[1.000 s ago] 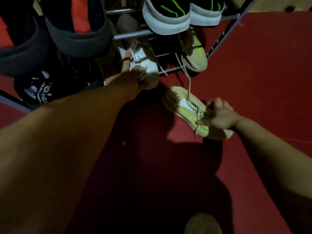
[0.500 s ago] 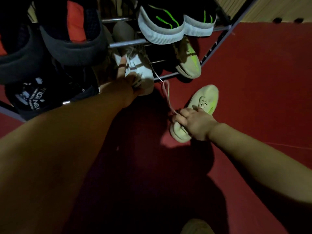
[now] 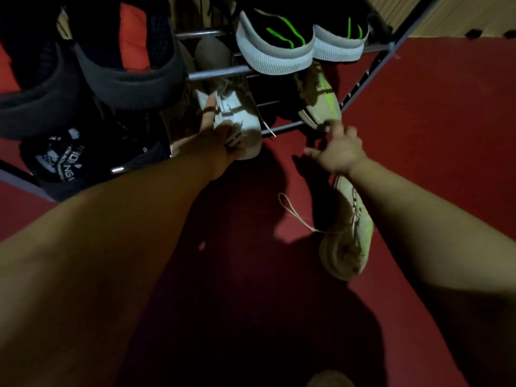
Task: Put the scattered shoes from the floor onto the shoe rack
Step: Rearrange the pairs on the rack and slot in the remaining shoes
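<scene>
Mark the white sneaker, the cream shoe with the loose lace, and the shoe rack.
white sneaker (image 3: 249, 135): head view, on its toe.
cream shoe (image 3: 363, 236): head view, on its side beside the laces.
shoe rack (image 3: 220, 73): head view, on a metal crossbar.

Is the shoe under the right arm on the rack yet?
Not yet. The shoe is below the right hand, over the red floor, in front of the rack.
</scene>
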The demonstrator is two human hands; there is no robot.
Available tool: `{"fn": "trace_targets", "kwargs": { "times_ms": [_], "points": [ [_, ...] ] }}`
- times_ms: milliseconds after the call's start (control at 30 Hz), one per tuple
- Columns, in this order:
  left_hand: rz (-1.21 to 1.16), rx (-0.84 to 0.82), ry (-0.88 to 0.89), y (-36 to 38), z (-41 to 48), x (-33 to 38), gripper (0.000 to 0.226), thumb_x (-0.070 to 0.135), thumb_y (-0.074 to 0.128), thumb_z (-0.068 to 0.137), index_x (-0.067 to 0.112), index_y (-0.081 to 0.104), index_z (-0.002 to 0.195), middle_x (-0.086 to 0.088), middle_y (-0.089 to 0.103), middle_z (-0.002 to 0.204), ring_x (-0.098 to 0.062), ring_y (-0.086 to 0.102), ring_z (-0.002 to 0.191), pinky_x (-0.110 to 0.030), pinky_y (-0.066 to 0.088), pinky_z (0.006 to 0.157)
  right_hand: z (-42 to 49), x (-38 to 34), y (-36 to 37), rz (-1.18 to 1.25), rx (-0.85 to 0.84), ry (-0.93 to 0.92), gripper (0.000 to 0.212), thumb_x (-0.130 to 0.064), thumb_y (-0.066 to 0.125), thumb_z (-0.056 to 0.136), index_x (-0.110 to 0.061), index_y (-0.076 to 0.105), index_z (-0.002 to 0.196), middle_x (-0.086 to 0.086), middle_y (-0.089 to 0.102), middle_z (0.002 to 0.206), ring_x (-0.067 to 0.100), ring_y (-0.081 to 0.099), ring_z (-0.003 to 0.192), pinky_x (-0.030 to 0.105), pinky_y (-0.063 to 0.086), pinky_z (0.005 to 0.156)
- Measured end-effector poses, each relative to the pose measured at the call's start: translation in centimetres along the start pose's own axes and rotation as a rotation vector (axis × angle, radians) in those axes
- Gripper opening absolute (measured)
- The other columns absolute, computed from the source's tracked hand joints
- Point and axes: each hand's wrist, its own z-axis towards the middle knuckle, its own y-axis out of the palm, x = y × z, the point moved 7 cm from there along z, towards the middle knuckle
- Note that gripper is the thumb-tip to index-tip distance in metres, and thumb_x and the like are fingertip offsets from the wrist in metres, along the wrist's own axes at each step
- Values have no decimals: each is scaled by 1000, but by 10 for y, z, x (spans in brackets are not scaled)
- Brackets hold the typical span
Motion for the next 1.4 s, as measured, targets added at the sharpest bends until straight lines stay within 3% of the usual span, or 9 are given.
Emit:
{"fn": "trace_targets", "kwargs": {
  "times_ms": [200, 433, 567, 800, 933, 1200, 1267, 1333, 1400],
  "points": [
    [77, 19, 14, 12, 13, -10, 67, 57, 47, 88, 33, 24, 146, 1, -14, 157, -38, 7, 142, -54, 19, 113, 54, -8, -6, 131, 18, 143, 91, -56, 57, 84, -24, 3, 150, 20, 1, 156, 40, 17, 141, 40, 22, 115],
    [84, 68, 32, 12, 9, -9, 69, 57, 47, 88, 31, 20, 146, 0, -7, 158, -40, 0, 142, -53, 14, 115, 57, -2, 0, 35, 97, 109, 50, -47, 51, 92, -15, 45, 130, 22, 31, 136, 41, 38, 122, 41, 33, 103],
    [75, 60, 22, 12, 9, -8, 70, 57, 46, 89, 33, 17, 148, 3, -17, 157, -41, -1, 142, -52, 13, 115, 19, -3, 9, -75, 128, 115, 60, -52, 47, 91, -15, 32, 136, 22, 36, 133, 40, 42, 120, 44, 33, 101],
    [9, 21, -7, 5, 2, -3, 64, 52, 44, 93, 31, 21, 148, 5, -22, 155, -36, 40, 130, -38, 40, 92, -2, 1, 22, -17, -5, 147, 93, -61, 56, 82, -27, -1, 148, 20, 27, 145, 37, 32, 132, 45, 26, 108],
    [-3, 19, 32, 2, 4, -2, 62, 50, 47, 92, 28, 26, 147, 3, -23, 156, -36, 26, 138, -41, 31, 106, 16, -12, 20, 336, -13, 184, 112, -52, 73, 71, -32, -6, 149, 16, 18, 149, 36, 28, 135, 44, 28, 112],
    [0, -78, 119, 10, 12, -16, 85, 74, 40, 77, 34, 16, 148, -3, -14, 158, -39, 15, 142, -49, 26, 112, -21, 10, 17, 363, -128, 176, 109, -42, 72, 76, -26, -8, 148, 16, 27, 146, 34, 34, 132, 38, 34, 107],
    [-25, -7, 168, 4, 3, -15, 99, 80, 41, 69, 32, 8, 150, -5, -10, 159, -34, 8, 145, -52, 27, 112, -39, 20, 8, 409, -165, 140, 103, -43, 67, 81, -19, -7, 150, 12, 34, 143, 30, 43, 125, 27, 43, 95],
    [-42, 151, 158, -4, -17, -13, 101, 65, 58, 75, 27, 3, 151, -9, -1, 159, -39, 25, 139, -53, 34, 104, -53, 31, 2, 480, -181, 115, 99, -44, 66, 83, -18, -1, 150, 7, 40, 135, 27, 52, 115, 20, 47, 78],
    [-11, 320, 206, -9, -43, -5, 97, 63, 56, 77, 25, 5, 150, -14, 7, 158, -44, 40, 127, -53, 36, 97, -65, 44, 3, 548, -215, 115, 98, -45, 69, 79, -25, 4, 150, 4, 36, 143, 26, 48, 123, 29, 47, 92]
  ]
}}
